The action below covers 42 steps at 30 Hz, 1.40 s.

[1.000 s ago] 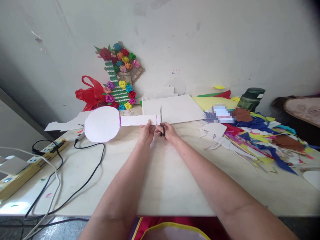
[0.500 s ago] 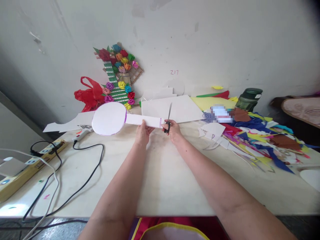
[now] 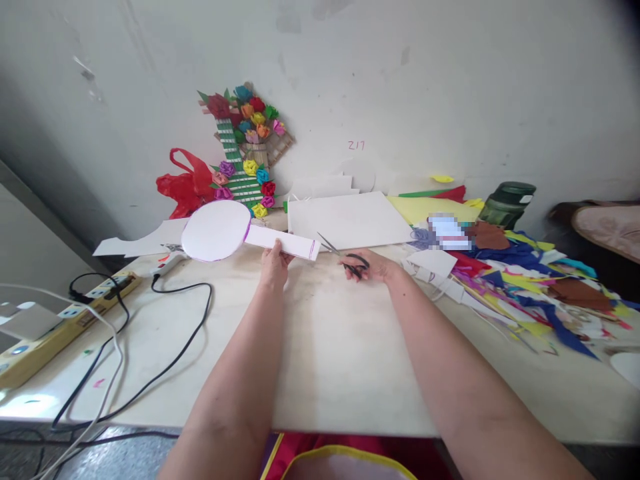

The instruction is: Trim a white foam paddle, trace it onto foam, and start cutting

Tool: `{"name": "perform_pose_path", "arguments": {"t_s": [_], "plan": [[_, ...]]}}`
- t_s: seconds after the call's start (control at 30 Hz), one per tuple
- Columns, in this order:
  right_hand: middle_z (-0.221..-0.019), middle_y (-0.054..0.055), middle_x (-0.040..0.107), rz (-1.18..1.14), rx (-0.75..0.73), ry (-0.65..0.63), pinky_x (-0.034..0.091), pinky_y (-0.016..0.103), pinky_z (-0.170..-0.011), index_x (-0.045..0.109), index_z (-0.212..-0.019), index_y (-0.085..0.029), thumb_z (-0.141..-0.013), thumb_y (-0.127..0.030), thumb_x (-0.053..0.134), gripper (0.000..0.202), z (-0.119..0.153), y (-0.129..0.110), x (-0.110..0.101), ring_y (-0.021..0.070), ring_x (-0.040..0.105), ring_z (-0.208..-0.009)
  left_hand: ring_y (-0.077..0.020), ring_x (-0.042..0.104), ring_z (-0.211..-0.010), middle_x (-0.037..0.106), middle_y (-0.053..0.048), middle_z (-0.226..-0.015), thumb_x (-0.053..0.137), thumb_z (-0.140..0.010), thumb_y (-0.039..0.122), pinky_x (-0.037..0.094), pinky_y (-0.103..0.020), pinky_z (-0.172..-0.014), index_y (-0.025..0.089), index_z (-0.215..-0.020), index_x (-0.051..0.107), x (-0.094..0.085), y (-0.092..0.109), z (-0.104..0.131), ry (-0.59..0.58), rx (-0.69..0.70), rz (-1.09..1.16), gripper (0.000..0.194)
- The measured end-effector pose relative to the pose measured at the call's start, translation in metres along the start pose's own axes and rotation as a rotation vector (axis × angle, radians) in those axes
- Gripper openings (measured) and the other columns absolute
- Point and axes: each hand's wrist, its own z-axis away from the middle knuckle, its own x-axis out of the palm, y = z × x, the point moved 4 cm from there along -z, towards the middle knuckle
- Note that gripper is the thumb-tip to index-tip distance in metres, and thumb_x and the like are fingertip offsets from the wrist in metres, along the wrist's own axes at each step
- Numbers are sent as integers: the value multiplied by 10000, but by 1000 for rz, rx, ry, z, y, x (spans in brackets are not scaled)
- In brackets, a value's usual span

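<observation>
Left of frame's centre, white card [image 3: 215, 230], its strip [image 3: 297, 248] pinched in left hand [image 3: 275, 263], thumb on top. Right hand [image 3: 375, 260] curled round scissors [image 3: 357, 266], tips beside strip's end. Probably best: card steady, blades square.

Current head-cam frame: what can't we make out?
All in the head view:
- Left grip: some fingertips, hidden under the white cutout it holds.
- Bright rectangle: its content, blurred by pixelation.
- Scrap pile: lower layers, covered by the top scraps.
- Yellow power strip: near end, cut off by the left edge.
- White piece, far right: cut off by the right edge.
</observation>
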Motion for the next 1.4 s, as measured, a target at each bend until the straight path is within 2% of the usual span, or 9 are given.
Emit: {"name": "perform_pose_path", "arguments": {"t_s": [0.13,0.27,0.37,0.57,0.67,0.87,1.07,1.4], "plan": [[-584,28,622,147,77,-170,223,164,-310,593,-843,-107,-655,-398,612,347,10,0,-3,53,463,-379,-192,594,-928,661,-108,-899,533,-760,200,474,-323,-784,147,-1006,502,2,2,2,-15,4,17,253],[-556,12,604,242,131,-249,230,162,-335,613,-855,-118,-628,-370,632,340,10,0,4,52,462,-390,-214,615,-875,661,-99,-839,502,-785,228,463,-377,-804,156,-1066,448,7,0,4,-49,-34,76,294],[-523,-2,583,275,167,-246,284,169,-367,627,-844,-132,-623,-352,635,312,7,-2,11,51,451,-381,-223,621,-851,651,-85,-838,487,-801,292,456,-409,-816,180,-1084,426,9,-1,6,-48,-68,128,311],[-495,-13,560,339,165,-233,310,183,-380,633,-794,-145,-615,-361,643,281,4,-7,24,51,422,-367,-242,620,-827,637,-113,-848,458,-792,439,454,-433,-811,144,-1077,443,13,-4,10,-61,-171,168,410],[-484,-19,549,370,162,-262,326,189,-391,636,-801,-144,-611,-389,652,311,1,-9,28,52,421,-367,-240,623,-804,642,-108,-830,465,-792,425,455,-436,-813,134,-1076,459,15,-4,11,-93,-177,160,407],[-504,-31,540,412,199,-317,333,185,-412,617,-842,-151,-605,-426,660,366,-5,-11,34,45,428,-383,-216,618,-842,637,-105,-951,447,-817,367,419,-413,-881,156,-1118,447,18,-3,11,-217,-186,172,368],[-517,-28,528,459,201,-308,329,192,-422,604,-844,-147,-600,-436,662,383,-3,-20,39,46,419,-396,-255,623,-813,647,-102,-878,438,-817,367,419,-477,-849,146,-1155,413,11,-8,6,-193,-249,128,405],[-534,-22,520,513,173,-311,332,202,-441,595,-818,-145,-565,-506,660,446,-4,-21,42,47,416,-410,-252,609,-863,635,-100,-909,439,-809,399,424,-458,-844,162,-1149,432,8,-10,5,-197,-320,122,414]]}}
